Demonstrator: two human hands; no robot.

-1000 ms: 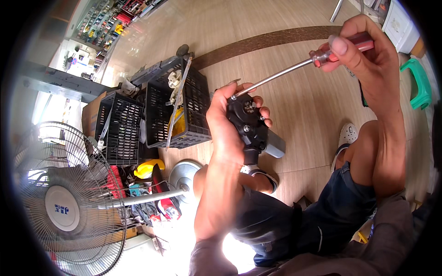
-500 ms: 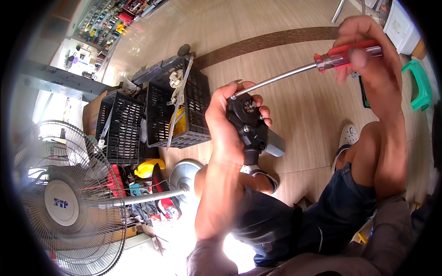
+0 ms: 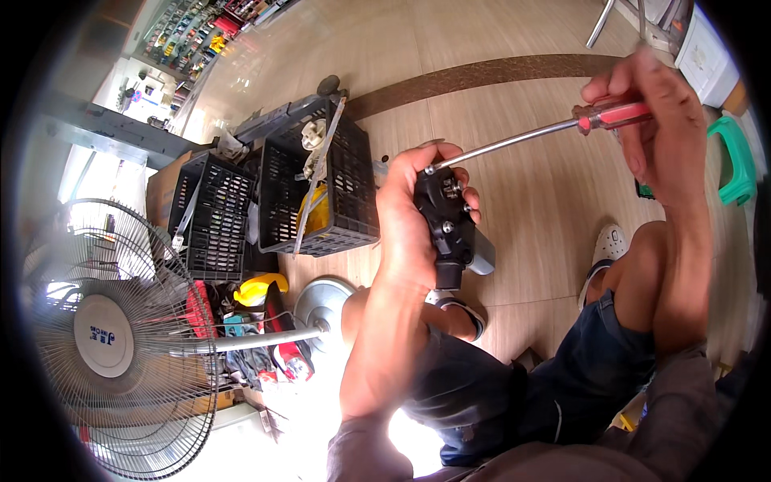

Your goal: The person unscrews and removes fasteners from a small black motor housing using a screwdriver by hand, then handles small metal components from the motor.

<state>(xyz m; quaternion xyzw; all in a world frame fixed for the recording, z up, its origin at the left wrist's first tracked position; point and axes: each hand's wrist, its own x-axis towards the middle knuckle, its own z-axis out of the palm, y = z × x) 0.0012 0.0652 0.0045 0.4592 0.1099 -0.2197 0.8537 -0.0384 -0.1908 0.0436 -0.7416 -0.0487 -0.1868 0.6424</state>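
My left hand [image 3: 407,221] hugs the black part [image 3: 446,218] | red screwdriver [image 3: 598,119] meets it beside that grip | right hand [image 3: 675,136] round far end; from here, can't tell if gripping

Only lettering I can really pick out is the blue print [image 3: 102,332] on the white centre disc [image 3: 95,357] of the standing fan [image 3: 157,341], around 8 o'clock from the middle of the scene. One big bold mark, smaller characters right beside it. Colourful goods [image 3: 185,40] between 10 and 11 o'clock, but any print there's way too tiny to read, lol.
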